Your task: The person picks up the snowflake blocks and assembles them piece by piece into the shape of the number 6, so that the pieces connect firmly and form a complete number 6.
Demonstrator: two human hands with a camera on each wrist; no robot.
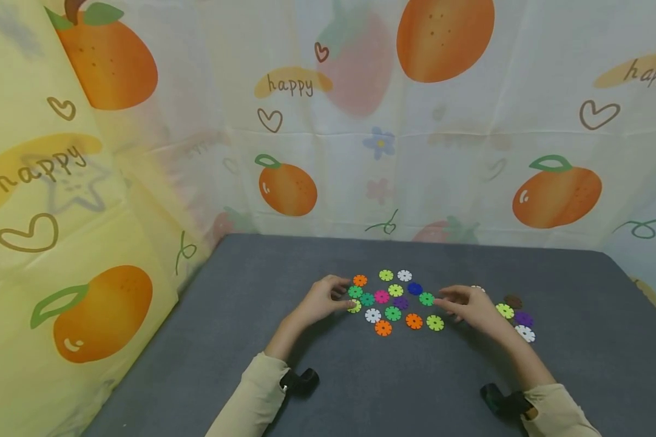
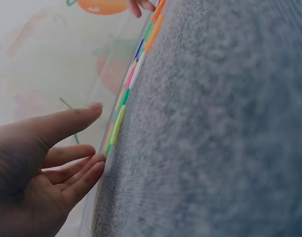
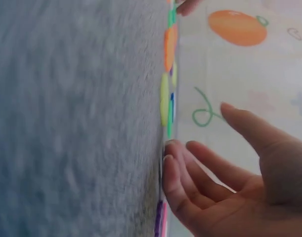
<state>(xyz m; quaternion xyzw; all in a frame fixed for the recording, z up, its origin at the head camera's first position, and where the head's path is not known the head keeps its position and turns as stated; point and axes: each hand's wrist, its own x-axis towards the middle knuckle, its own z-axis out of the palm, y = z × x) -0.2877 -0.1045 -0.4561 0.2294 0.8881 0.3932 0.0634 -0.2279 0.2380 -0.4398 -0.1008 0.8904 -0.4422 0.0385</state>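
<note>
Several flat, notched plastic discs in mixed colours lie spread on the grey table (image 1: 393,388). My left hand (image 1: 321,298) is at the left end of this group, its thumb overlapping a yellow-green disc (image 1: 354,308) in the head view. Its fingers are loosely bent beside a green disc (image 1: 355,292) and an orange disc (image 1: 360,280), and the left wrist view shows the palm holding nothing. At the group's right end, my right hand (image 1: 472,309) has its thumb tip close to another green disc (image 1: 426,298). In the right wrist view its relaxed fingers touch the tabletop, thumb spread apart.
Right of my right hand lies a smaller cluster with a brown disc (image 1: 513,301), a purple disc (image 1: 523,318) and a white disc (image 1: 525,333). Fruit-printed cloth (image 1: 344,170) hangs behind the table and along its left side. Black wrist mounts (image 1: 300,382) sit at both cuffs.
</note>
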